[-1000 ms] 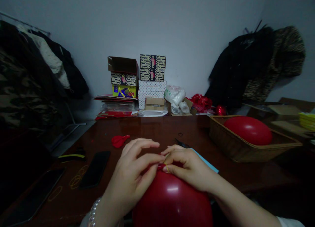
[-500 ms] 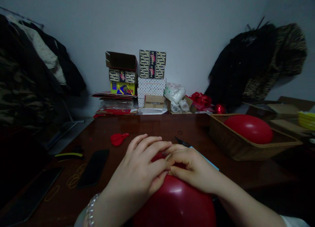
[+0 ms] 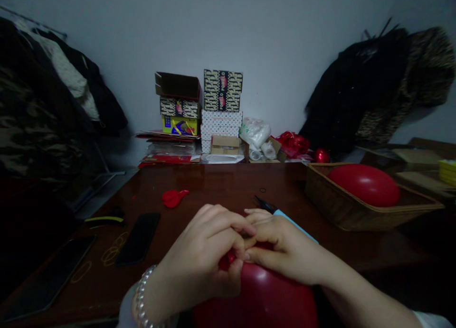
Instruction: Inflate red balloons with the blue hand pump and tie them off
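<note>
An inflated red balloon (image 3: 265, 295) fills the bottom middle of the head view, at the near side of the table. My left hand (image 3: 210, 252), with a beaded bracelet at the wrist, is closed at the top of the balloon, and a bit of red shows between its fingers. From the right, my right hand (image 3: 281, 245) pinches at the same spot, its thumb meeting the left fingertips. The balloon's neck is mostly hidden by the fingers. Just beyond the right hand lie black-tipped pliers (image 3: 265, 204) and a light blue object (image 3: 294, 226).
A wicker basket (image 3: 338, 214) on the right holds another red balloon (image 3: 365, 184). A deflated red balloon (image 3: 173, 198), a phone (image 3: 138, 238), rubber bands (image 3: 112, 255) and a yellow-edged tool (image 3: 104, 220) lie on the left. Stacked boxes (image 3: 223, 124) stand at the back.
My left fingers have curled in from being stretched over the balloon's top and now bend at its neck. The right hand keeps its pinch. The view has shifted slightly.
</note>
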The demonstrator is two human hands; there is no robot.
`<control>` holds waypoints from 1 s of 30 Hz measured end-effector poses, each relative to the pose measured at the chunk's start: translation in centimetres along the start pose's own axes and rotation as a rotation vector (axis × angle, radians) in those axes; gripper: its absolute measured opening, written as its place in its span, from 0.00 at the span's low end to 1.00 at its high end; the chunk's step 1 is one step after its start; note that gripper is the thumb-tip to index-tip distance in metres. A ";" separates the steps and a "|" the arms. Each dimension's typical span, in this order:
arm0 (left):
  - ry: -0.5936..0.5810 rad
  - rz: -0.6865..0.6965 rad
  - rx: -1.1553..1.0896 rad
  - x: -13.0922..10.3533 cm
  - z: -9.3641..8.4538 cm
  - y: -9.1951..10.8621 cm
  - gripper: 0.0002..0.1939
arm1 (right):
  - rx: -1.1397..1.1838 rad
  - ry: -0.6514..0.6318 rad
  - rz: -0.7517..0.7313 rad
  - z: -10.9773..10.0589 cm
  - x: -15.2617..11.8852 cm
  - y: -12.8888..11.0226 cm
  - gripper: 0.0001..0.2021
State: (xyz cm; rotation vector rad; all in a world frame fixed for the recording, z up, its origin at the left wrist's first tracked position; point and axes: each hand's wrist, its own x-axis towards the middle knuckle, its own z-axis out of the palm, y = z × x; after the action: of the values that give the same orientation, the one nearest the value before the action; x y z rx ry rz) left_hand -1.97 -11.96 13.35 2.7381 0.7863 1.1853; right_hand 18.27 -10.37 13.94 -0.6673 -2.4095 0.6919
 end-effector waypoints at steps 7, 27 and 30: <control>-0.072 -0.165 -0.137 -0.9 0.3 -1.2 0.09 | 0.139 0.056 0.039 -0.2 -0.6 0.8 0.04; -0.235 -0.340 -0.216 0.2 0.0 -0.9 0.19 | 0.316 0.316 0.103 0.1 -0.4 3.4 0.04; -0.313 -0.391 -0.471 0.1 0.0 -0.4 0.20 | 0.310 0.326 0.103 0.5 -0.1 3.2 0.04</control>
State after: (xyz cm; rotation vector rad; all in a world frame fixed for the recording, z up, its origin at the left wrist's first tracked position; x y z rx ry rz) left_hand -2.11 -11.55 13.32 2.1787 0.8235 0.7250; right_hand 19.02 -8.22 11.70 -0.7144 -1.9308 0.8998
